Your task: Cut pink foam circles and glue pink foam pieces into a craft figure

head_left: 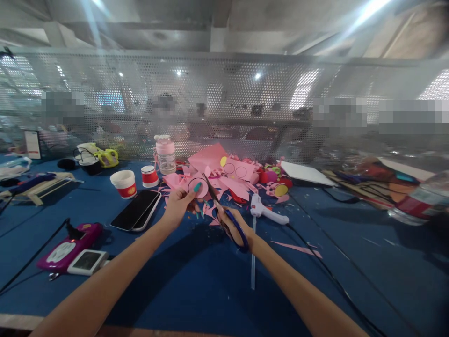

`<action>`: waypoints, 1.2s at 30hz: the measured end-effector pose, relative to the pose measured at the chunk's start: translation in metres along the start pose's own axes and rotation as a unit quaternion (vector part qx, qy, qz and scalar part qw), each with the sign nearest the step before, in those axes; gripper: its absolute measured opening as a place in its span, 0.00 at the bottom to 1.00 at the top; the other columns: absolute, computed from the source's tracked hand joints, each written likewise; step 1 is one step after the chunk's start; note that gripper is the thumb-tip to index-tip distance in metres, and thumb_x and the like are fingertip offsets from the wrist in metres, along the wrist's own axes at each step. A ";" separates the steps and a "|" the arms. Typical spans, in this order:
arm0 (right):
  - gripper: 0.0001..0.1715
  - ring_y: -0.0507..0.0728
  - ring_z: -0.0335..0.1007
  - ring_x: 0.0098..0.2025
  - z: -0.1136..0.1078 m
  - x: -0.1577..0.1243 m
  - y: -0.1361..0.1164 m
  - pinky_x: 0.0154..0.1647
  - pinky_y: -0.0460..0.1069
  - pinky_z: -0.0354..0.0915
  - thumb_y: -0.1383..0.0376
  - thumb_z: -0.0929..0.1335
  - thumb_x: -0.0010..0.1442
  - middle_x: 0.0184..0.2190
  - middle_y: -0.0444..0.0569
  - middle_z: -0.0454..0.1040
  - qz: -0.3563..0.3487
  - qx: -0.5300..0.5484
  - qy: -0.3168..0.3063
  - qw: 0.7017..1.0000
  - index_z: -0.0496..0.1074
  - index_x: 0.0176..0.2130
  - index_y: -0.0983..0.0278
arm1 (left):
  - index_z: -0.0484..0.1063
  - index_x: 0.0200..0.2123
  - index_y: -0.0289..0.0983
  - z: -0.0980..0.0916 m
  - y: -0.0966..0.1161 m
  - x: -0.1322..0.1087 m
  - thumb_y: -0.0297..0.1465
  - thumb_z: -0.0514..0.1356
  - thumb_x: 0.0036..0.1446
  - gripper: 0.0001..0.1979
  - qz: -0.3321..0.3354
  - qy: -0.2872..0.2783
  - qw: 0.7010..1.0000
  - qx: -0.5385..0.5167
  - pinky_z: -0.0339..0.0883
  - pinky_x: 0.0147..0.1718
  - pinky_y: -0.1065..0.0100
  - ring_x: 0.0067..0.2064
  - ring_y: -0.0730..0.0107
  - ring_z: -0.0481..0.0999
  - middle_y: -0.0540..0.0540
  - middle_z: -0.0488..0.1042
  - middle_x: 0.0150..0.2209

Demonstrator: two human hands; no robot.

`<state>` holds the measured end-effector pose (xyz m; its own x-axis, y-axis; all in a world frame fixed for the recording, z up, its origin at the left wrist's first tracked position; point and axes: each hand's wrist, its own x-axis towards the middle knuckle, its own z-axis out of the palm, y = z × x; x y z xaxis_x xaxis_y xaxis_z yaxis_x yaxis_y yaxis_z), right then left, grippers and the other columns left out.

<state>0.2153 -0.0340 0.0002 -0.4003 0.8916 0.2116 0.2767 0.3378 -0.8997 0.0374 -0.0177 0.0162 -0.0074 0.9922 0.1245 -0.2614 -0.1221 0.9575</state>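
Between the thumb and fingers of my left hand (179,204) is a piece of pink paper (200,188) with a dark circle drawn on it. My right hand (235,225) grips a pair of scissors (237,228) with blue handles. The dark blades point up and away from me, right beside the paper's edge; whether they are cutting into it I cannot tell. Behind both hands lies a heap of pink paper scraps (242,186), one sheet bearing two drawn circles.
A white glue gun (268,211) with a glue stick and cord lies right of my hands. To the left are a phone (135,210), paper cups (123,182), a pink-lidded bottle (165,154) and a purple power strip (72,248). A perforated metal screen (224,93) stands behind.
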 end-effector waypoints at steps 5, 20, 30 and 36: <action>0.30 0.47 0.52 0.16 0.001 0.000 -0.003 0.16 0.44 0.51 0.40 0.56 0.54 0.13 0.38 0.53 0.021 0.008 0.003 1.000 0.58 0.22 0.62 | 0.65 0.19 0.33 0.000 -0.004 -0.002 0.47 0.65 0.37 0.22 0.013 0.000 0.999 0.033 0.60 0.12 0.75 0.13 0.76 0.67 0.47 0.73 0.16; 0.28 0.49 0.54 0.19 -0.001 0.002 0.002 0.18 0.45 0.52 0.42 0.57 0.56 0.15 0.39 0.55 -0.008 -0.012 0.003 1.000 0.58 0.24 0.62 | 0.68 0.20 0.32 0.000 -0.006 -0.003 0.46 0.64 0.41 0.20 0.023 -0.021 0.998 0.052 0.59 0.13 0.74 0.13 0.74 0.67 0.48 0.70 0.13; 0.29 0.49 0.53 0.19 -0.002 0.003 0.004 0.18 0.45 0.49 0.39 0.57 0.54 0.15 0.39 0.55 -0.008 -0.016 0.013 1.000 0.58 0.25 0.62 | 0.65 0.21 0.33 0.000 -0.002 -0.002 0.46 0.65 0.37 0.22 0.029 -0.007 0.999 0.038 0.59 0.12 0.74 0.14 0.76 0.68 0.46 0.74 0.18; 0.30 0.49 0.52 0.20 -0.002 0.003 0.002 0.18 0.45 0.48 0.39 0.56 0.54 0.15 0.39 0.54 -0.020 -0.027 0.006 0.999 0.58 0.24 0.62 | 0.65 0.21 0.33 0.001 0.000 -0.002 0.46 0.65 0.37 0.21 0.035 -0.005 0.999 0.037 0.57 0.11 0.75 0.13 0.77 0.67 0.47 0.74 0.18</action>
<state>0.2165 -0.0298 0.0004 -0.4019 0.8803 0.2523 0.3065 0.3889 -0.8688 0.0383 -0.0200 0.0161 -0.0130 0.9810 0.1934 -0.1881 -0.1924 0.9631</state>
